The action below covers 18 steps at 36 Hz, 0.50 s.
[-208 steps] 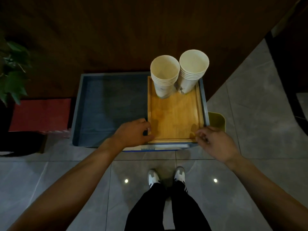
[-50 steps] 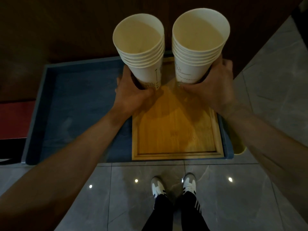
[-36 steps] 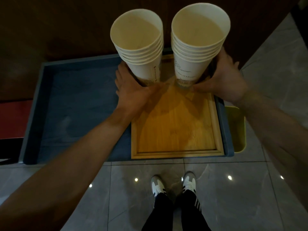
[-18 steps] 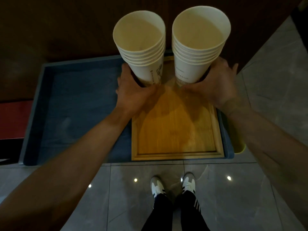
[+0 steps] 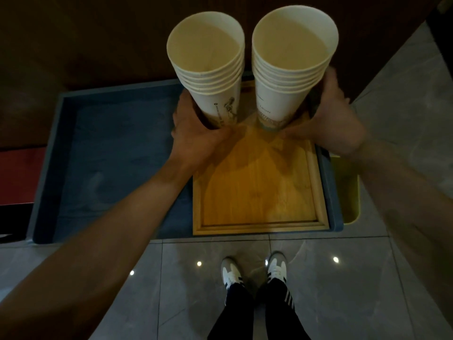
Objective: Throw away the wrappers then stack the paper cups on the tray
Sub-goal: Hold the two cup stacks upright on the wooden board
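Two stacks of paper cups, upright at the far end of the wooden tray [image 5: 257,192], each several cups deep, rims nested close. Left stack [image 5: 210,69] over the tray's far-left corner, right stack [image 5: 289,62] over its far-right corner, side by side with a narrow gap between.

Left hand [image 5: 196,138] wrapped around the foot of the left stack, fingers curled behind it, thumb toward the tray's middle. Right hand [image 5: 335,121] cupped against the outer side of the right stack, thumb reaching to its base, fingers partly spread; firm clasp or mere steadying touch, cannot tell. Bases hidden behind the hands, so resting on the tray or raised just above it, cannot tell either.

Probably very light, thin-walled, easily dented under a hard squeeze. Stiffest at the rolled rims and low down, where the nested walls double up. Best taken low around the base with a broad, gentle wrap, as now, never pinched by a single rim. Tall and top-wide, so prone to tip if nudged high up. Smooth paper, nested loosely: likely to separate if lifted by the top cup alone.

Tray itself inside the right end of a blue bin [image 5: 110,155]; yellow container [image 5: 348,187] just beyond the tray's right edge. No wrappers visible.
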Motion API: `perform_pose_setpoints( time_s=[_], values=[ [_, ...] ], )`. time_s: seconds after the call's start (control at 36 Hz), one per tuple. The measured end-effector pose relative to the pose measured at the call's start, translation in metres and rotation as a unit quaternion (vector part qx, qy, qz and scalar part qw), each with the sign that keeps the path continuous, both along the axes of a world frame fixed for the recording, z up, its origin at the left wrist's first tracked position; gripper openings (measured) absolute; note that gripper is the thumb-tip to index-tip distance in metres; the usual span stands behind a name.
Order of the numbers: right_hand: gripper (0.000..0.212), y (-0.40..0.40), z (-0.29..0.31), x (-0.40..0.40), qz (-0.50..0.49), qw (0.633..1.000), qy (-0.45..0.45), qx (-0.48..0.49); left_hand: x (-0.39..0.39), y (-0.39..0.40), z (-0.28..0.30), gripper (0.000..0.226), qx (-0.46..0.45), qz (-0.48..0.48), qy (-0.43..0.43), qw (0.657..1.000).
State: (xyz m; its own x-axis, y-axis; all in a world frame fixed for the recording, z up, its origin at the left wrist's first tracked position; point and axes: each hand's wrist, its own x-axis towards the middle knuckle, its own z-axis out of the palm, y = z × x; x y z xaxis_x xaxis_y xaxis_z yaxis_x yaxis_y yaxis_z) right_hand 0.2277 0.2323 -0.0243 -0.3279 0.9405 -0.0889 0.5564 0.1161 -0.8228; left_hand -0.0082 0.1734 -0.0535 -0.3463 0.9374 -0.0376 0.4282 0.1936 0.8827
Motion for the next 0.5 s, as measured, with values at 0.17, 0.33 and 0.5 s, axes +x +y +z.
perform_pose_setpoints(
  time_s=[0.17, 0.33, 0.5],
  values=[
    [0.115, 0.013, 0.007, 0.005, 0.055, 0.997, 0.035, -0.038, 0.003, 0.0, -0.001, 0.111, 0.006, 0.028, -0.004, 1.0],
    [0.089, 0.014, 0.005, 0.002, 0.076, 0.997, 0.014, -0.024, 0.001, 0.0, -0.002, 0.085, -0.002, 0.027, 0.011, 1.0],
    [0.099, 0.006, 0.005, 0.001, 0.038, 0.999, 0.008, 0.007, -0.001, 0.0, 0.0, 0.081, 0.002, 0.016, 0.01, 1.0]
  ],
)
